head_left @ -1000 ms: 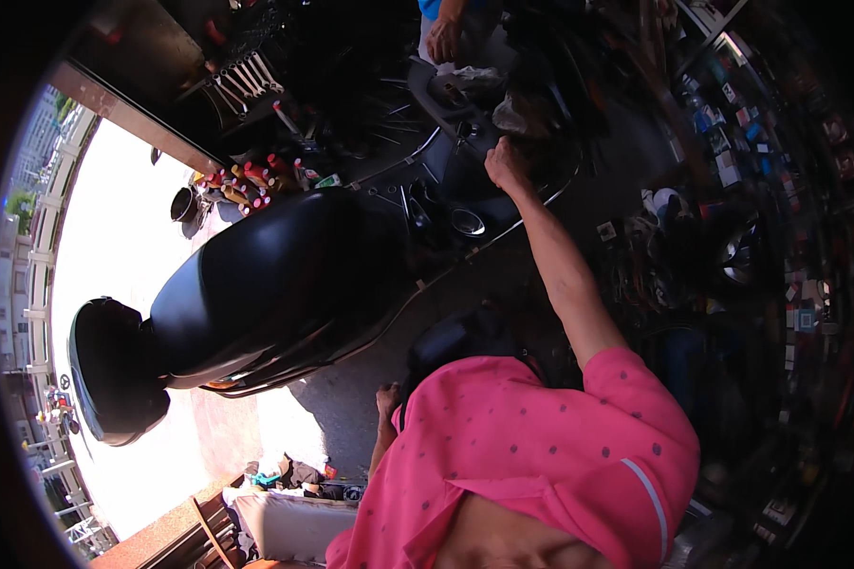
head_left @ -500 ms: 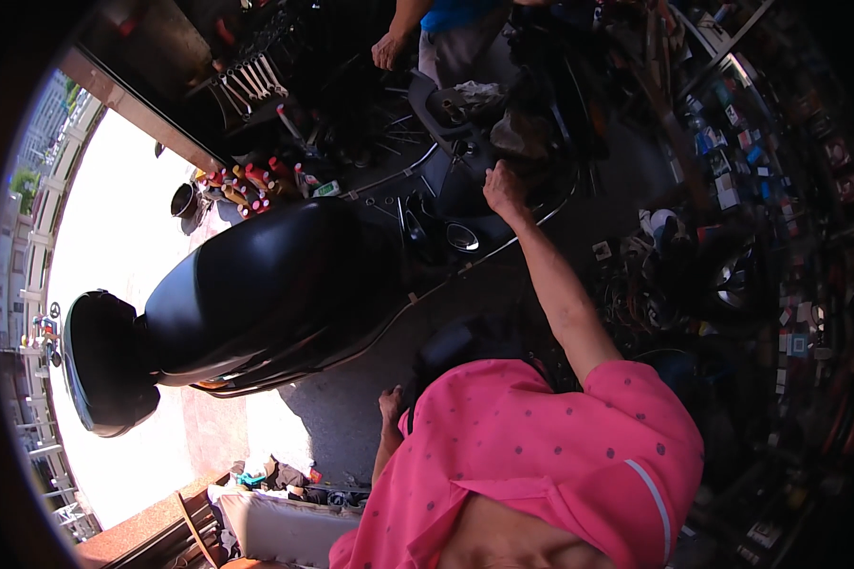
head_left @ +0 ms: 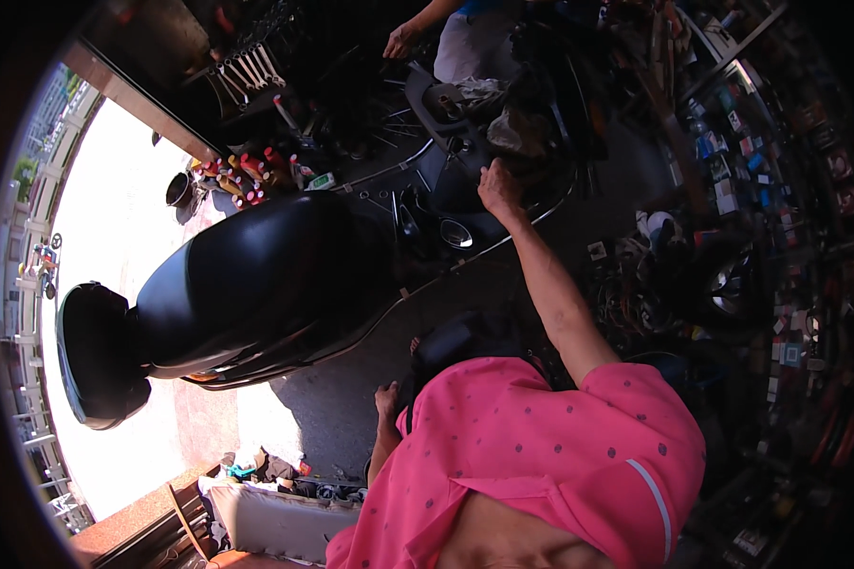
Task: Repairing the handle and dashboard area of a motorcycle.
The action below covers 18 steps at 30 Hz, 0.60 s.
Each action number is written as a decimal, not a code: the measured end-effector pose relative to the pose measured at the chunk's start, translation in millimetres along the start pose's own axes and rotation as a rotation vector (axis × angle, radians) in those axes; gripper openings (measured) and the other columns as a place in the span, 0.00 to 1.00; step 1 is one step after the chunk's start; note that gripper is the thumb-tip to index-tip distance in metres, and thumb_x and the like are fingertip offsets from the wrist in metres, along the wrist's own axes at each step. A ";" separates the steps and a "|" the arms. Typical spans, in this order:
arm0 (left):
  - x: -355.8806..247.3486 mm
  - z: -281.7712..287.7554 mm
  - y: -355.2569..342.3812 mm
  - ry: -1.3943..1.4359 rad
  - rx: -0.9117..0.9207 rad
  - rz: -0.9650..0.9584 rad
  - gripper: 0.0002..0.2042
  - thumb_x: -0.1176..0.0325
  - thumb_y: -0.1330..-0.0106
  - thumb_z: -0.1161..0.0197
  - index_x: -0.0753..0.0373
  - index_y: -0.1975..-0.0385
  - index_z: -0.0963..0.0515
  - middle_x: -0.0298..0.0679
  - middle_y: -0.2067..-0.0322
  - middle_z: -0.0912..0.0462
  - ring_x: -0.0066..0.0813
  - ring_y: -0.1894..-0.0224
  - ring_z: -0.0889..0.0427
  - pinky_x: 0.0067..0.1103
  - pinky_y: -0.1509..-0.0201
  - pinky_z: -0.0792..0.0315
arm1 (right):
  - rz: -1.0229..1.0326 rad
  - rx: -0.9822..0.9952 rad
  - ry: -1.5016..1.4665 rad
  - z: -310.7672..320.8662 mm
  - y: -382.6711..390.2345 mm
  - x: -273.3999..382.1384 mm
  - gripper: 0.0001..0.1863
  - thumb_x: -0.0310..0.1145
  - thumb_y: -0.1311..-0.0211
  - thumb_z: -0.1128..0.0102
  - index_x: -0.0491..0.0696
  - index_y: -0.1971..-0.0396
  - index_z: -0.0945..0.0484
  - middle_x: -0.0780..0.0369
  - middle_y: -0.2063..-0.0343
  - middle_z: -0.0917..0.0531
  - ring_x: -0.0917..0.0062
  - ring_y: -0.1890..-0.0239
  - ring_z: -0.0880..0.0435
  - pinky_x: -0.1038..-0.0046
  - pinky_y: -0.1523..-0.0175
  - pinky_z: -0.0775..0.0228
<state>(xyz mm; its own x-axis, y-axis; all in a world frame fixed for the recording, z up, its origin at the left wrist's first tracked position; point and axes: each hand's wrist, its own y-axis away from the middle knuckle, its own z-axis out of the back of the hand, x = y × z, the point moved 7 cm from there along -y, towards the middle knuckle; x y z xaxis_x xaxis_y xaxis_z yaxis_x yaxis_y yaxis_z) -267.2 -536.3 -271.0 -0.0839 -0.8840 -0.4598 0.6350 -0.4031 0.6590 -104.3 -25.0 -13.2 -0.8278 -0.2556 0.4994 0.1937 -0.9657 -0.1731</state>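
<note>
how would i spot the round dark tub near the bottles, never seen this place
Find the long black scooter seat. Above it in the picture is a cluster of red and yellow bottles; the tub sits just left of them. It is wide, round and dark, unlike the slim bright bottles.

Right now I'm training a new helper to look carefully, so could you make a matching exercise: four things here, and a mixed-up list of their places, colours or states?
Things:
1. Right hand
2. Left hand
3. Seat
4. Spanners

Descriptions:
A. Smooth and black
B. Stretched out at the scooter's front
C. In a row, upper left of the picture
D. Low down, beside the pink shirt

Pairs: 1-B, 2-D, 3-A, 4-C
</note>
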 end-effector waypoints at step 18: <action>4.3 -4.6 8.6 -0.042 0.003 0.089 0.20 0.57 0.50 0.43 0.67 0.64 0.26 0.52 0.65 0.24 0.45 0.58 0.26 0.29 0.55 0.34 | 0.014 -0.005 0.015 0.5 0.8 0.2 0.13 0.40 0.43 0.57 0.44 0.68 0.35 0.49 0.69 0.25 0.55 0.65 0.26 0.60 0.63 0.33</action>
<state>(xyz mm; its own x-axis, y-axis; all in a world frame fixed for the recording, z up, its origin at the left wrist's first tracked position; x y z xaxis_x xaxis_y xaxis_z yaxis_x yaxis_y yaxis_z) -258.6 -542.5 -270.1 -0.0595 -0.9254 -0.3744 0.6393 -0.3233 0.6977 -104.0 -25.8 -12.9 -0.8327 -0.2687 0.4841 0.2030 -0.9616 -0.1847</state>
